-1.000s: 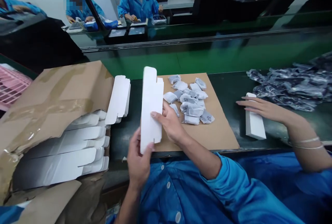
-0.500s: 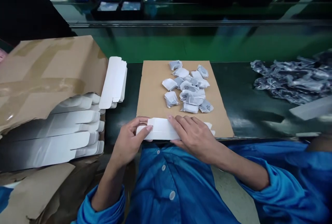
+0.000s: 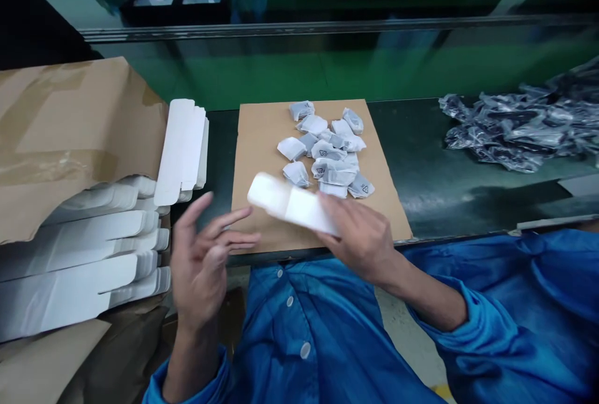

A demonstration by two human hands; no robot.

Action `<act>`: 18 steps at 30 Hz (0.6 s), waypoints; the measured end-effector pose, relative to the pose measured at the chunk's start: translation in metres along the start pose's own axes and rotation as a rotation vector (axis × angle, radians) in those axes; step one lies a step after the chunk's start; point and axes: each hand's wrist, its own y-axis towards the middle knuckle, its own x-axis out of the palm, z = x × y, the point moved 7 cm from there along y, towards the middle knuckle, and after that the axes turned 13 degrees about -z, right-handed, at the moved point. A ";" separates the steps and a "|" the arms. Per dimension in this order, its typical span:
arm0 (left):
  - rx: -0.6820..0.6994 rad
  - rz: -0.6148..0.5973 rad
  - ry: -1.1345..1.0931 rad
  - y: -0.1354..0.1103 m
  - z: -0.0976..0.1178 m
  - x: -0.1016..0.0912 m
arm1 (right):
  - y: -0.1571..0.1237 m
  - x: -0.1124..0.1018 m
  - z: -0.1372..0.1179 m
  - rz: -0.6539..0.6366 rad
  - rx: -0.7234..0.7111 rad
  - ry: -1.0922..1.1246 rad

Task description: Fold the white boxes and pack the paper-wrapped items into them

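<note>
A small white carton [image 3: 299, 206] is held in my right hand [image 3: 362, 235], its flap end tilted up toward the left. Fingers and thumb wrap around the carton's right part and hide that end. My left hand [image 3: 203, 260] is off the carton, empty, with its fingers spread, slightly blurred. Beyond the carton, several small items in white wrapping [image 3: 334, 170] lie in a loose cluster on a brown cardboard sheet [image 3: 257, 133]. Some of the wrappings carry a printed triangle mark.
At left, an open cardboard box [image 3: 84, 123] holds several flat white cartons [image 3: 79, 232]. More flat cartons [image 3: 180, 148] lean beside it. Dark items in clear plastic bags [image 3: 524, 129] are heaped at right on the dark bench [image 3: 416, 173]. A blue sleeve [image 3: 547, 273] shows at lower right.
My left hand has let go of the carton and moved left, opening its fingers. My right hand has lifted and tilted the carton. The view has shifted slightly.
</note>
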 end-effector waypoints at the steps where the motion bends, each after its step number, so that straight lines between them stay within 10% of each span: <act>1: 0.079 0.041 -0.055 -0.006 0.005 0.006 | -0.001 0.000 0.005 0.061 0.101 -0.001; 4: 0.150 0.034 -0.059 -0.017 0.005 0.040 | -0.003 0.004 -0.009 0.152 0.171 0.054; 8: -0.038 0.159 0.115 -0.016 -0.014 0.049 | 0.001 0.015 -0.041 -0.135 -0.043 0.500; 18: -0.034 -0.111 0.295 -0.009 -0.017 0.041 | 0.037 0.020 0.012 -0.187 0.062 1.341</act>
